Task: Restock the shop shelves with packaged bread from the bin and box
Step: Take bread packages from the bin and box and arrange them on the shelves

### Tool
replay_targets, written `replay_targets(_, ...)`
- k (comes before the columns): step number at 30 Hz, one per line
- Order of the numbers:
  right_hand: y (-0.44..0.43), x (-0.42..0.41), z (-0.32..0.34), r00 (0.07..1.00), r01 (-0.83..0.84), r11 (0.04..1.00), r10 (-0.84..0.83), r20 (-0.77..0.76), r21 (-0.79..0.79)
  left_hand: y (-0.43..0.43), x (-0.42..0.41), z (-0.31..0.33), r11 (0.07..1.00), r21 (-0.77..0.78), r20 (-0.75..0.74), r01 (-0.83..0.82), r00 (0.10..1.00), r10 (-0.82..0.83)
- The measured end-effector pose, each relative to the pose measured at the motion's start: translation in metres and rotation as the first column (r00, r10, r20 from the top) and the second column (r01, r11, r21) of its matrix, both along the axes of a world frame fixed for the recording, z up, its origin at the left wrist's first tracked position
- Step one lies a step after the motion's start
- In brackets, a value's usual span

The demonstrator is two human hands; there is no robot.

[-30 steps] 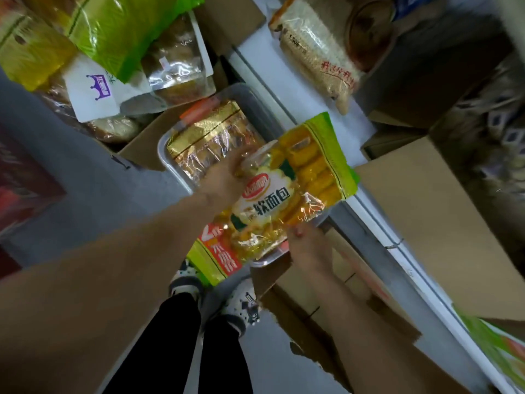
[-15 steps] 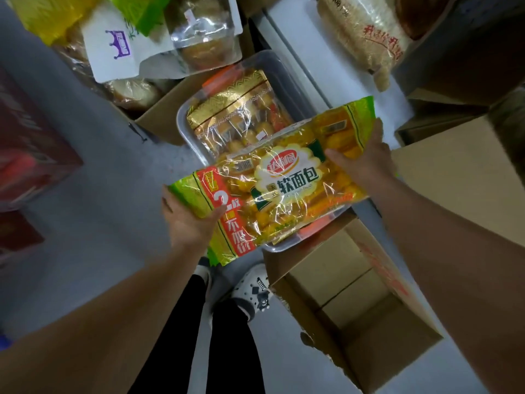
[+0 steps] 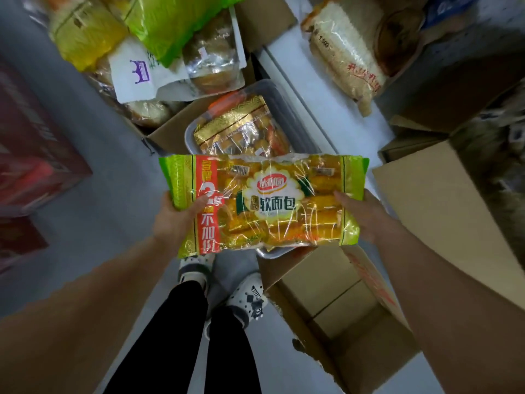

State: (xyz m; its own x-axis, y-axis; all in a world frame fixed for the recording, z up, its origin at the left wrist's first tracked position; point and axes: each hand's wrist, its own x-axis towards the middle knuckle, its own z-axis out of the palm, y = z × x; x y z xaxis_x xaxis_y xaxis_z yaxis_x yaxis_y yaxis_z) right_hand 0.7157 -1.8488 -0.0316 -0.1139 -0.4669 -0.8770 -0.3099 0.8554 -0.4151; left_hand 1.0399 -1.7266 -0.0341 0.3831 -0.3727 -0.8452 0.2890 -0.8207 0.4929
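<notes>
bread pack [image 3: 264,206] gripped endwise by left hand [image 3: 176,220], right hand [image 3: 360,217].

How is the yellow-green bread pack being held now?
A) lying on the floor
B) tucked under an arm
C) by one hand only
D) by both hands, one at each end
D: the left hand grips the bread pack at its red-banded end, the right hand at the other.

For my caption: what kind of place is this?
Probably a shop aisle or stockroom: a branded bread pack, more packs heaped in a cardboard box, a plastic bin and an empty carton.
</notes>
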Motion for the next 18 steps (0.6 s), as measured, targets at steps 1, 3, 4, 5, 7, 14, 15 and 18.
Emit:
replay_targets(1, 0.002, 0.005, 0.013, 1.000, 0.011, 1.000, -0.011, -0.014, -0.004, -0.003, 0.003, 0.009, 1.000, -0.001, 0.013, 0.004, 1.000, -0.004)
replay_targets(3, 0.006, 0.008, 0.035, 0.999, 0.016, 1.000, -0.017, -0.033, -0.022, -0.009, 0.009, 0.029, 1.000, -0.006, 0.045, 0.014, 0.999, -0.014)
replay_targets(4, 0.007, 0.008, 0.045, 0.999, 0.019, 0.999, -0.021, -0.044, -0.038, -0.012, 0.011, 0.040, 1.000, -0.013, 0.053, 0.028, 0.998, -0.027)
replay_targets(5, 0.008, 0.010, 0.058, 0.997, 0.025, 0.998, -0.029, -0.073, -0.058, -0.015, 0.012, 0.051, 0.999, -0.028, 0.066, 0.045, 0.997, -0.043)
replay_targets(7, 0.008, 0.014, 0.091, 0.994, 0.035, 0.991, -0.047, -0.096, -0.128, -0.023, 0.011, 0.078, 0.995, -0.059, 0.098, 0.080, 0.992, -0.074)
replay_targets(14, 0.024, 0.018, 0.220, 0.993, 0.094, 0.965, -0.108, -0.047, -0.245, -0.047, 0.015, 0.208, 0.964, -0.122, 0.160, 0.234, 0.964, -0.214)
replay_targets(15, 0.028, 0.017, 0.241, 0.994, 0.092, 0.965, -0.103, -0.033, -0.246, -0.047, 0.015, 0.232, 0.956, -0.141, 0.175, 0.259, 0.957, -0.233)
replay_targets(18, 0.044, 0.019, 0.299, 0.995, 0.054, 0.956, -0.075, -0.061, -0.288, -0.044, 0.017, 0.294, 0.934, -0.171, 0.246, 0.314, 0.931, -0.269)
